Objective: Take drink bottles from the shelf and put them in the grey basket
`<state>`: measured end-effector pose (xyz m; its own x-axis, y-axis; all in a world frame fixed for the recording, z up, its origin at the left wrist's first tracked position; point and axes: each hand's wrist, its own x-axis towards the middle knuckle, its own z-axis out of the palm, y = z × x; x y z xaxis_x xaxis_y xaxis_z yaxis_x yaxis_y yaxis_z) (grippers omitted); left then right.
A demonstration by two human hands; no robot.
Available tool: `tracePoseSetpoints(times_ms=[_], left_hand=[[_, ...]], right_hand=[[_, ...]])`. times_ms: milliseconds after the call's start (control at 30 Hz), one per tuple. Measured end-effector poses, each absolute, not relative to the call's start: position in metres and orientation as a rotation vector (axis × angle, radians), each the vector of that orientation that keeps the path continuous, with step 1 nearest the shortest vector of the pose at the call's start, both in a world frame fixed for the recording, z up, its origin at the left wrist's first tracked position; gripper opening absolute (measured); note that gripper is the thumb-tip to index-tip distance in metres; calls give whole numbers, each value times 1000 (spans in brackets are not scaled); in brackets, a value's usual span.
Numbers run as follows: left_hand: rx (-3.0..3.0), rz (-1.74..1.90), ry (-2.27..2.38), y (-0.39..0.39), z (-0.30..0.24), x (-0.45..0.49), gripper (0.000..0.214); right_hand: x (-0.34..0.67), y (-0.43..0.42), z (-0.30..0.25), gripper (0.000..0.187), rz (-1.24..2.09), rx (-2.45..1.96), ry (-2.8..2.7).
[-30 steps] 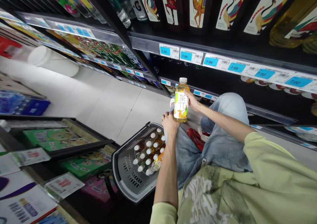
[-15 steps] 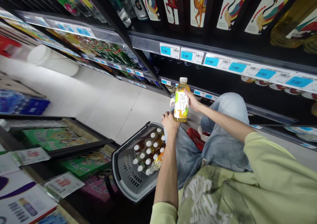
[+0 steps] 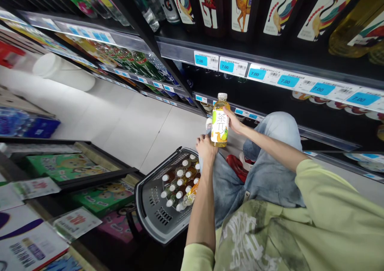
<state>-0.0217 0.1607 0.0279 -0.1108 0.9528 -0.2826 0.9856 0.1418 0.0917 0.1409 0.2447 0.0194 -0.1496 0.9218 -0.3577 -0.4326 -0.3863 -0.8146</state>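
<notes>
Jeans (image 3: 258, 175) on bent knees fill the near ground, right of the grey basket (image 3: 144, 195). In the basket's far half stand white-capped bottles (image 3: 178, 181), packed close. Just beyond the basket's far rim, the left hand (image 3: 206, 149) lies back-up on a knee. Its fingers fold out of sight, so its grip cannot be told. Above the basket's far right corner, 1 yellow tea bottle (image 3: 220, 121) is upright in the air, white cap on top. The right hand (image 3: 235, 123) wraps it from the right, thumb pressed on the label, fingers behind. Farther past the basket, blue 7.00 price tags (image 3: 228, 66) line a dark shelf edge (image 3: 177, 49), with tall bottles (image 3: 240, 5) above.
</notes>
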Motion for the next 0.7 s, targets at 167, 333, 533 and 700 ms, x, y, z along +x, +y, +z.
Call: tracePoseSetpoints(times_ms=[167,333,533,700], left_hand=[[1886,-181,2151,161,27,-22,42],[1886,-168,2157,162,27,-21,40],[1866,-188,2148,161,30,-20,42],[1863,-164,2143,162,29,-21,42]], right_hand=[[141,244,20,72,1731,-1104,-683],[141,244,19,77,1728,-1096,-690],[142,244,19,80,1738,-1098,-710],[141,245,21,77,1720,-1101,-689]])
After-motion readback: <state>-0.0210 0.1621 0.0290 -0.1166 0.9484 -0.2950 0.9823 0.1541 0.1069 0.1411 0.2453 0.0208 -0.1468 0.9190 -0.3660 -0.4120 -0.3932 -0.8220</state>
